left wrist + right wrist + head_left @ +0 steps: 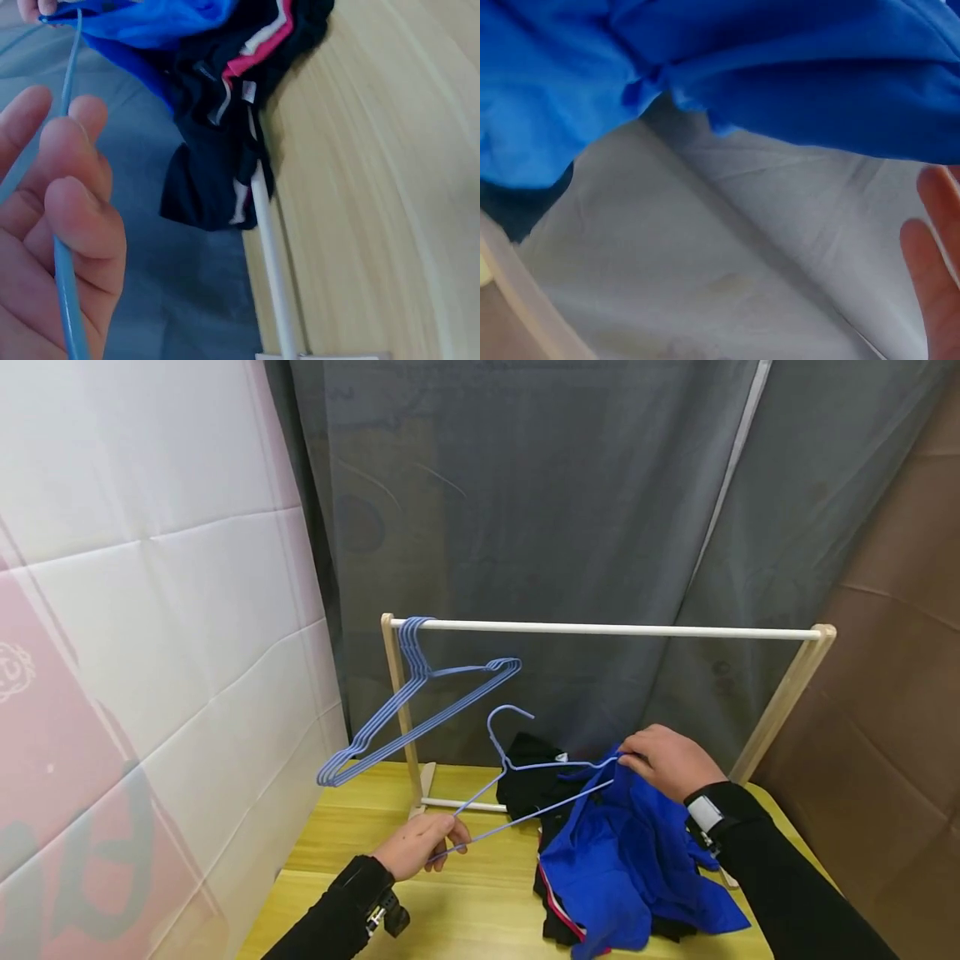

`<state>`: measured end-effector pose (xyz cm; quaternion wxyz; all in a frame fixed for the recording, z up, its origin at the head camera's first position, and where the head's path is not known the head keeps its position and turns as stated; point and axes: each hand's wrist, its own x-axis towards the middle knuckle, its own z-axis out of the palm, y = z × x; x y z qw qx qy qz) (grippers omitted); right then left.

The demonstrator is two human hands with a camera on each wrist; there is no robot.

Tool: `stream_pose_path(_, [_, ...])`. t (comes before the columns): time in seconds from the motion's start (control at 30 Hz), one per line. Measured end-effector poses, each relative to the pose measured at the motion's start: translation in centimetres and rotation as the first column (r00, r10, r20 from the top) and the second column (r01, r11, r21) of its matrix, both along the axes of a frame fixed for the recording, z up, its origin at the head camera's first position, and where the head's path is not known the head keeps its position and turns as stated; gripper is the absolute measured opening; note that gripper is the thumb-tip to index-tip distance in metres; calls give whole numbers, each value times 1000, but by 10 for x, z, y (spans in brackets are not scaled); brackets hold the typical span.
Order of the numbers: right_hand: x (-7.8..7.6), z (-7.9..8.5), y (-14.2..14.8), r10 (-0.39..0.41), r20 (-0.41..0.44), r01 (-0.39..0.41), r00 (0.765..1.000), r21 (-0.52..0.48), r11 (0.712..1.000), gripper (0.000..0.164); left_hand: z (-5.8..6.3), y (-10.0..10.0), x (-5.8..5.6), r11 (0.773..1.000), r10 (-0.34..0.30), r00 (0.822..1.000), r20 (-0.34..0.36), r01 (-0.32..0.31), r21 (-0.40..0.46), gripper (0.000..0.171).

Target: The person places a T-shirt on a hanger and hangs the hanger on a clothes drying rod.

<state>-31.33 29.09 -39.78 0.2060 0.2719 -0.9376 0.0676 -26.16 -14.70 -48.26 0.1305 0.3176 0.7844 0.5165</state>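
Observation:
My left hand (423,845) grips the left end of a blue wire hanger (555,766), its fingers curled about the bar in the left wrist view. The hook points up. My right hand (675,762) pinches the top edge of a blue garment (637,852) at the hanger's right end, which reaches into the cloth. Below that hand the garment hangs in loose folds over the pile. In the right wrist view, blue cloth fills the top and some fingers (934,262) show at the right edge.
A rack with a white rail (600,629) and wooden posts stands behind. Several blue hangers (397,702) hang at its left end. Dark clothes (525,785), some with red and white trim, lie under the blue garment on the yellow wooden table (337,852). Curtains enclose the space.

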Motion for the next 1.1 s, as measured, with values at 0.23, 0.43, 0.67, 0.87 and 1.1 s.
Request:
stream_pose_path(0.23, [9, 2, -4, 20, -90, -21, 996, -13, 1000, 10, 12, 5, 6, 999, 16, 1000, -13, -17, -38, 45])
stream_pose_path(0.43, [16, 8, -28, 65, -83, -66, 994, -5, 998, 7, 17, 11, 8, 997, 35, 997, -71, -39, -63, 45])
stream_pose_path(0.67, [20, 9, -34, 95, -161, -92, 982, 26, 995, 8, 21, 16, 12, 995, 56, 994, -92, -63, -76, 44])
stream_pose_path(0.87, [29, 23, -50, 228, -224, -229, 948, 21, 973, 9, 28, 23, 14, 998, 17, 996, -91, -23, -67, 44])
stream_pose_path(1.1, [39, 28, -73, 310, -180, -313, 934, 13, 950, 8, 30, 38, 17, 996, 3, 995, -103, -12, -84, 45])
